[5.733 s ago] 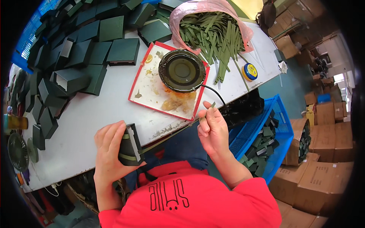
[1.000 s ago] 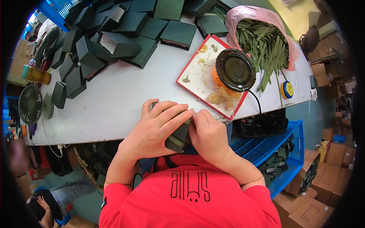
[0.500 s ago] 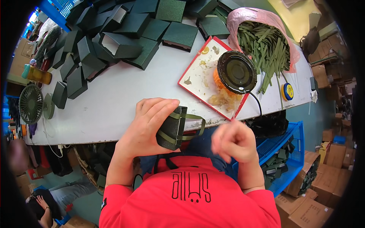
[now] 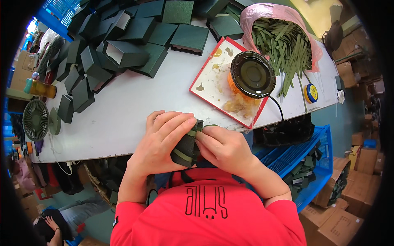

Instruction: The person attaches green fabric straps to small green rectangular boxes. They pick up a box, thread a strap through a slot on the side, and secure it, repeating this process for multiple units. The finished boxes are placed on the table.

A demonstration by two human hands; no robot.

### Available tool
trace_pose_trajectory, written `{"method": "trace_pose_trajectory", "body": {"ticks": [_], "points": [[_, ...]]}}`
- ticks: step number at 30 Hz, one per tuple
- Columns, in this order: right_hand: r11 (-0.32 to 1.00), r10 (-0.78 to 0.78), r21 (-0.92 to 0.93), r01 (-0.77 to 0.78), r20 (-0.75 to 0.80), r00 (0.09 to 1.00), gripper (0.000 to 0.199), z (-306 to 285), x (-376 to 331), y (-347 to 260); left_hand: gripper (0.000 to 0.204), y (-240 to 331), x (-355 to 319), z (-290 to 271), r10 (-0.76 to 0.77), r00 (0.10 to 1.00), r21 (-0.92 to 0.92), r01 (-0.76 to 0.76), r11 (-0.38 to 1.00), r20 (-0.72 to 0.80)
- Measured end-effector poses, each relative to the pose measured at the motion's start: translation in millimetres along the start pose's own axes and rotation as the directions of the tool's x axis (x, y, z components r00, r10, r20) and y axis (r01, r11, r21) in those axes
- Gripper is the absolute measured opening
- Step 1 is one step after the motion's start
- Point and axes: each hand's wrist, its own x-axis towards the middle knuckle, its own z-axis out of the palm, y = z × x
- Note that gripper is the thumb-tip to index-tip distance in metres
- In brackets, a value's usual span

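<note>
The step in hand looks like setting a ribbon [image 4: 182, 155] against the edge of a small dark green box [image 4: 184, 148], and doing it well seems to call for a firm left side and a light right one. The left hand [image 4: 163, 137] would do best to grip by the sides, without squeezing the walls inward, so that the edge being worked stays square. The right hand [image 4: 225, 146] would do well to press close to that edge, smoothing the ribbon flat and untwisted; a hard pull could drag it crooked or loosen it. The two bands across the face ought to lie even with each other, and any glue should be kept off the visible face. As for where things lie, the box sits tilted between the hands, just off the near edge of the white table [image 4: 111, 141]. The left fingers are clamped on it, wrapped over its far end and left side, with the thumb toward the near end. The right fingers are bunched together at its right edge, by the farther band; their tips are partly hidden, so I cannot tell whether they pinch the ribbon or only press there.
</note>
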Motion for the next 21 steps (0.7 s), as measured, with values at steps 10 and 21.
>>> {"method": "trace_pose_trajectory", "body": {"ticks": [10,21], "points": [[0.995,0.05,0.08,-0.062,0.135,0.99,0.019,-8.1,-0.6,3.1,0.096,-2.7,2.1,-2.4,0.018,1.0,-0.013,-0.018,1.0,-0.02],[0.776,0.469,0.351,-0.524,0.234,0.851,0.019,-16.7,-1.5,-5.3,0.1,-2.6,3.7,-4.3,-0.008,1.0,0.036,0.009,0.999,-0.019]]}}
